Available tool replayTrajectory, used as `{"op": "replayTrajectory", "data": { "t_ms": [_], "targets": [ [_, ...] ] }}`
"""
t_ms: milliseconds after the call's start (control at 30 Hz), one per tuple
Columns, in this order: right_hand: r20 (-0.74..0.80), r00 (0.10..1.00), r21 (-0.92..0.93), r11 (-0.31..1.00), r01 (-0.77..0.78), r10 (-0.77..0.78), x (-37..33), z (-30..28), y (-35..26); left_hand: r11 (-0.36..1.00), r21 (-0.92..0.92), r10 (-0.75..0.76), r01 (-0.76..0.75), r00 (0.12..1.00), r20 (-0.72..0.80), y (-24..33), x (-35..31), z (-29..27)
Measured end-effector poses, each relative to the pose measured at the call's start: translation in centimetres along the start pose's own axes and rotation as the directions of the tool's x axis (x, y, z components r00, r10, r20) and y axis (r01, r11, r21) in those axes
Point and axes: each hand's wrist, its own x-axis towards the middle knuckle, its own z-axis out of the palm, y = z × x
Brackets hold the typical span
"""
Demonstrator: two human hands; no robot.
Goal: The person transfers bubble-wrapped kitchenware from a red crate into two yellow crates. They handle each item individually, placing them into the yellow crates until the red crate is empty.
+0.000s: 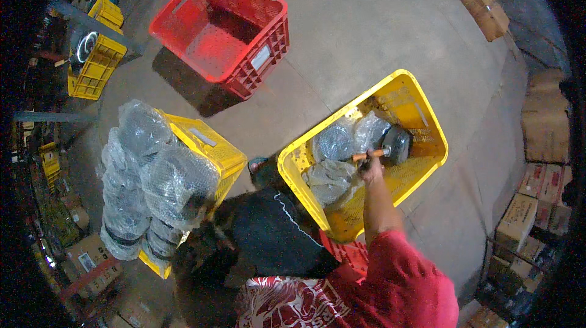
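Observation:
My right arm, in a red sleeve, reaches down into a yellow crate [297,147] on the right. At its far end, my right hand [371,168] looks dark and closed. An orange-brown bar-like piece [372,153] lies across the fingers; what it belongs to I cannot make out. Just beyond the hand is a round black object [398,144] against the crate's inner side. Bubble-wrapped bundles [333,140] and crumpled clear wrap [329,180] fill the left part of this crate. My left hand does not show; the area by my left side is very dark.
A second yellow crate [229,152] at left is heaped with bubble-wrapped round items [177,184]. A red crate [210,53] stands on the floor farther off. Shelving with yellow bins [97,62] lines the left; cardboard boxes [517,221] are stacked along the right.

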Motion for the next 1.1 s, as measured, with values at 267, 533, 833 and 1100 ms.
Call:
{"op": "replayTrajectory", "data": {
  "t_ms": [267,533,833,1100],
  "targets": [
    [0.280,0.885,-0.672,0.583,0.457,-0.372,-7.1,1.5,0.1,0.950,-0.262,0.169,-0.170,0.985,-0.026,6.8,-0.2,-0.7],
    [0.922,0.350,-0.366,0.082,0.927,0.166,-29.0,21.9,1.0,0.580,-0.631,0.670,-0.516,0.743,0.008,24.8,-1.4,-1.3],
    [0.723,-0.080,0.169,-0.064,0.984,0.687,-48.8,33.4,18.1,0.245,-0.859,0.415,-0.449,0.850,-0.325,25.6,-7.4,-14.3],
    [0.783,0.272,0.411,-0.794,0.449,0.559,-45.7,31.6,27.7,-0.032,-0.934,0.208,-0.355,0.912,-0.354,12.7,-4.7,-14.7]
  ]
}}
